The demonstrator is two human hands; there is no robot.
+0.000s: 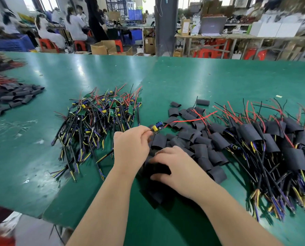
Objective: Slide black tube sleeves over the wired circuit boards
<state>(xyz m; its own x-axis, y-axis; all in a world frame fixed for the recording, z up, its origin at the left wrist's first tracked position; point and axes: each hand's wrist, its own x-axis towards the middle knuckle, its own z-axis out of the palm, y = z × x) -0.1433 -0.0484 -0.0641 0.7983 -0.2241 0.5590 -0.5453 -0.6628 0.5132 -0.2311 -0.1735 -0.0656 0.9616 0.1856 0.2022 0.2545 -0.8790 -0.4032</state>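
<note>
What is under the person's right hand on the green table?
The right hand rests on a heap of loose sleeves and grips one blurred black tube sleeve. What lies beneath its palm is covered.

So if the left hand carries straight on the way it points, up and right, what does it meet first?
Probably the loose black sleeves just past the wired board pinched in the left hand. The board would touch them first. How high it is held is unclear.
</note>
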